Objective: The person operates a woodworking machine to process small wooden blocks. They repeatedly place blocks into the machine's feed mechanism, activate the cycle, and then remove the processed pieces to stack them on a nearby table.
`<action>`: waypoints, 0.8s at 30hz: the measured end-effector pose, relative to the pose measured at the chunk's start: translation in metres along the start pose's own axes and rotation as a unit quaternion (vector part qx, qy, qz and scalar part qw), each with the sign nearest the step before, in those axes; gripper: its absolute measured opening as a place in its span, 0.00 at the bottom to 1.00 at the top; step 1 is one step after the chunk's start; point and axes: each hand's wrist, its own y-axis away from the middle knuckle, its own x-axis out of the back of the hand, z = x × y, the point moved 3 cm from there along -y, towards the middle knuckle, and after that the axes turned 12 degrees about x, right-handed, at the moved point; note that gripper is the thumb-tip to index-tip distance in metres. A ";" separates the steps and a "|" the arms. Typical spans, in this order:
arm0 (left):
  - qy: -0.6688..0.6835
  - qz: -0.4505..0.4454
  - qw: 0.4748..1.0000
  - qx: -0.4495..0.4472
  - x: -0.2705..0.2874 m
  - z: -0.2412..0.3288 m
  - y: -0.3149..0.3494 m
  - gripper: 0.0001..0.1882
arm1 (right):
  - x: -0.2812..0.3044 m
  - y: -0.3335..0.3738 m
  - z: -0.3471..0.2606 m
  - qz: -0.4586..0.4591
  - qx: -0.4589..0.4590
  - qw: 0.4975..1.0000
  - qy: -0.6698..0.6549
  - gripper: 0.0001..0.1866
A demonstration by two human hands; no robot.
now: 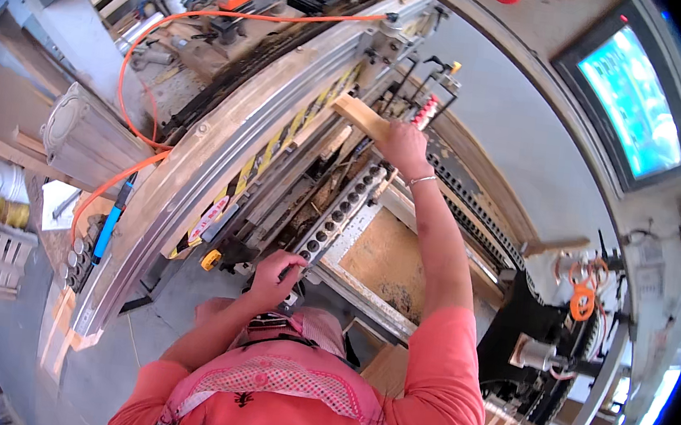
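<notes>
My right hand (404,148) reaches far out over the machine. Its fingers are closed on the end of a short wooden board (359,116), which points away to the left. Close to my body, my left hand (273,280) is closed at the near end of a pale metal bar (338,219) with a row of dark round holes. A bit of something small and dark shows at its fingers, too little to name. Beyond the board stand red-tipped parts (426,112) beside black bent rods.
A curved metal rail (198,144) runs along the left, with an orange hose (122,78) over it. Right of the bar lies a framed tan panel (385,259). Black chain tracks (475,198) run beyond my right arm. A lit screen (635,98) hangs upper right.
</notes>
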 end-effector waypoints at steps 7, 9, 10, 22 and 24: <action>-0.032 0.003 0.999 0.012 -0.006 -0.003 -0.002 0.08 | -0.044 -0.043 0.019 -0.050 0.032 0.998 -0.020 0.18; -0.037 0.008 0.999 0.007 -0.007 -0.003 -0.003 0.08 | -0.045 -0.048 0.016 -0.066 0.033 0.997 -0.015 0.18; -0.040 0.008 0.999 0.004 -0.007 -0.003 -0.003 0.09 | -0.045 -0.049 0.015 -0.075 0.032 0.997 -0.012 0.18; 0.376 -0.064 0.894 0.235 -0.038 -0.012 -0.056 0.23 | 0.024 0.034 -0.011 -0.166 0.072 0.978 -0.106 0.20; 0.439 -0.105 0.868 0.205 -0.051 0.000 -0.073 0.25 | 0.038 0.066 -0.038 -0.182 0.116 0.952 -0.219 0.21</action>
